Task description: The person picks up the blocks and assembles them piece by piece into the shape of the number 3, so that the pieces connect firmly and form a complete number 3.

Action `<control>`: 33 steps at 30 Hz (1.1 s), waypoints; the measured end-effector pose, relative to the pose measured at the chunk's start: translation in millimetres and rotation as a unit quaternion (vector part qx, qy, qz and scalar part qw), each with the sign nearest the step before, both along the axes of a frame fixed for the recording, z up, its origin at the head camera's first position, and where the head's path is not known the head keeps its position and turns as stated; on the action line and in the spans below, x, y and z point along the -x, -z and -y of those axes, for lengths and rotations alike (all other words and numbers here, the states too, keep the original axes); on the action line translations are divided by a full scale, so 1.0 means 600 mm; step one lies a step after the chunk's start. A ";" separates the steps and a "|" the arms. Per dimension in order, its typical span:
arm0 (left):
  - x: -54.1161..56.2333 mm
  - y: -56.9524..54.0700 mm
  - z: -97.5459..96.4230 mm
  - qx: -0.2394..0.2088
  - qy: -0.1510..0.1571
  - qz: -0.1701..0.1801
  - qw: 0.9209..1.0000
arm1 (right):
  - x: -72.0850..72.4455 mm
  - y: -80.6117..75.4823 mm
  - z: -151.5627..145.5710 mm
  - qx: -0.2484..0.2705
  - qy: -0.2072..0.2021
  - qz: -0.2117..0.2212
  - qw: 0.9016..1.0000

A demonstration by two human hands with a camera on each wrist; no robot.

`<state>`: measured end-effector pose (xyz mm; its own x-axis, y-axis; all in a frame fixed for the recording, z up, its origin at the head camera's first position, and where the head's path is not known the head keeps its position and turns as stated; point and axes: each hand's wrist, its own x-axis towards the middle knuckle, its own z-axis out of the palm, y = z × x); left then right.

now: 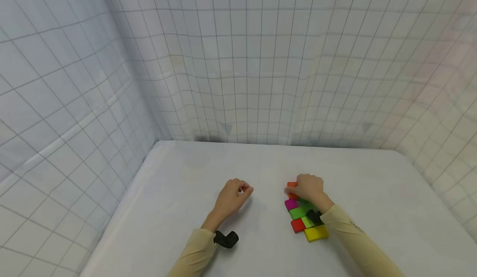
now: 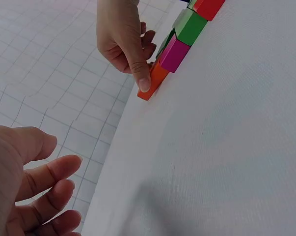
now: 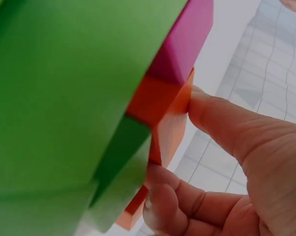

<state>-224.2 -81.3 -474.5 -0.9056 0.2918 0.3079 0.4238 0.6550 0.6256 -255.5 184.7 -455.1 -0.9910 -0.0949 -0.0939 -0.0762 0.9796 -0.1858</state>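
My right hand [image 1: 310, 187] pinches an orange block [image 3: 171, 135] between thumb and fingers at the far end of a group of colored blocks. Against that block sit a magenta block [image 1: 291, 204] and a green block [image 1: 297, 213]. Nearer me are a light green block [image 1: 307, 222], a red block [image 1: 298, 225] and a yellow block [image 1: 316, 233]. Another green piece [image 3: 79, 93] fills much of the right wrist view. Part of the group is hidden under my right wrist. My left hand [image 1: 230, 197] hovers to the left of the blocks, fingers loosely curled and holding nothing.
The blocks lie on a white-covered table [image 1: 179, 210]. Behind and beside it hang white curtains [image 1: 242, 70] with a dark grid pattern. A black wrist camera [image 1: 226, 239] sits on the left wrist.
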 end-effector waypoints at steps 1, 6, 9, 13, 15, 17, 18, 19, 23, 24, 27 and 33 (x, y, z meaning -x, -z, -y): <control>0.000 0.001 0.001 -0.003 0.001 -0.001 1.000 | 0.001 0.001 0.002 0.005 -0.006 0.000 1.000; 0.002 0.009 0.002 -0.017 0.009 0.002 1.000 | 0.005 0.001 0.011 0.037 -0.048 -0.002 0.998; 0.002 0.013 0.000 -0.021 0.013 0.006 1.000 | 0.008 0.002 0.017 0.055 -0.066 -0.001 0.996; 0.002 0.017 -0.005 -0.021 0.017 0.019 0.999 | 0.010 0.004 0.028 0.055 -0.083 -0.005 0.995; 0.001 0.020 -0.008 -0.023 0.016 0.026 0.999 | 0.009 0.004 0.036 0.055 -0.094 -0.010 0.994; -0.001 0.024 -0.011 -0.025 0.017 0.030 0.999 | 0.008 0.003 0.044 0.056 -0.107 -0.016 0.993; -0.002 0.025 -0.012 -0.028 0.016 0.034 0.999 | 0.008 0.003 0.048 0.057 -0.114 -0.019 0.992; -0.002 0.027 -0.013 -0.031 0.018 0.037 0.999 | 0.008 0.003 0.053 0.058 -0.119 -0.021 0.991; -0.001 0.035 -0.014 -0.042 0.029 0.031 0.998 | 0.009 0.006 0.070 0.064 -0.139 -0.027 0.988; 0.000 0.036 -0.015 -0.042 0.029 0.030 0.998 | 0.009 0.007 0.074 0.068 -0.144 -0.029 0.987; 0.003 0.042 -0.016 -0.042 0.033 0.020 0.998 | 0.008 0.009 0.086 0.081 -0.159 -0.035 0.983; 0.007 0.050 -0.016 -0.048 0.033 0.023 0.998 | 0.002 0.009 0.104 0.118 -0.197 -0.052 0.972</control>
